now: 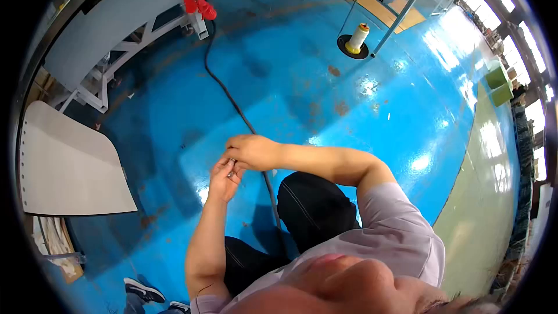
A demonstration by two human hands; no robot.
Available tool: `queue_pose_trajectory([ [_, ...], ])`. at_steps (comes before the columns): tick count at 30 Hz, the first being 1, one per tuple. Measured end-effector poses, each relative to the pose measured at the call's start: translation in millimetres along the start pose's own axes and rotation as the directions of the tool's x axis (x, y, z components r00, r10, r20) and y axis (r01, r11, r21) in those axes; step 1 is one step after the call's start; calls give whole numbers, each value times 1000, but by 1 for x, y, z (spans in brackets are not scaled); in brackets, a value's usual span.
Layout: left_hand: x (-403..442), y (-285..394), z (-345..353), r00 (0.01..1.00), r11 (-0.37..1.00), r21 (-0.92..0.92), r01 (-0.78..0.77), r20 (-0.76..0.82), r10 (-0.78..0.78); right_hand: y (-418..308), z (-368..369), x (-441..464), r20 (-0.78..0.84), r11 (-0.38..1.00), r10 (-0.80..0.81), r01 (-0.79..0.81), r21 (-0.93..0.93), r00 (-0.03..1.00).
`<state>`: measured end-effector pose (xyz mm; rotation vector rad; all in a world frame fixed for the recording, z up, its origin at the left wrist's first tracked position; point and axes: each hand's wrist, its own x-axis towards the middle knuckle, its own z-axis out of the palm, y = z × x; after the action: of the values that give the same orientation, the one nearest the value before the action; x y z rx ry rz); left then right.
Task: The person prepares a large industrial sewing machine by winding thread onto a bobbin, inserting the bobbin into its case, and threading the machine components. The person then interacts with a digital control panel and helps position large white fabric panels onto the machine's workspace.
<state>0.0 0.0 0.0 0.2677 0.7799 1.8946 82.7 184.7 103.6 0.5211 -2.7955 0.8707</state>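
Both of my hands meet in front of my knees, above the blue floor. My left hand (225, 181) has its fingers pinched round a small metallic object (231, 166), too small to name. Over it, from the right, comes my right hand (251, 152), its fingers curled and touching the left fingertips. Whether the right fingers also grip the small object is hidden. Below the hands a dark cable (236, 106) runs along the floor.
A curved beige panel (75, 168) stands at the left, under a white metal frame (104, 84). Red connectors (197, 6) hang at the top. A thread cone (357, 38) sits on a black base near a table leg. Another person's shoes (144, 291) show at lower left.
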Motion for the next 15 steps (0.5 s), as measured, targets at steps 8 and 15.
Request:
queue_pose_trajectory([
  [8, -14, -19, 65, 969, 969, 41, 245, 35, -246, 14, -22, -72, -176, 961, 139, -90, 260, 975],
  [15, 17, -46, 26, 899, 805, 411, 428, -285, -333, 57, -193, -176, -488, 389, 777, 307, 869, 397],
])
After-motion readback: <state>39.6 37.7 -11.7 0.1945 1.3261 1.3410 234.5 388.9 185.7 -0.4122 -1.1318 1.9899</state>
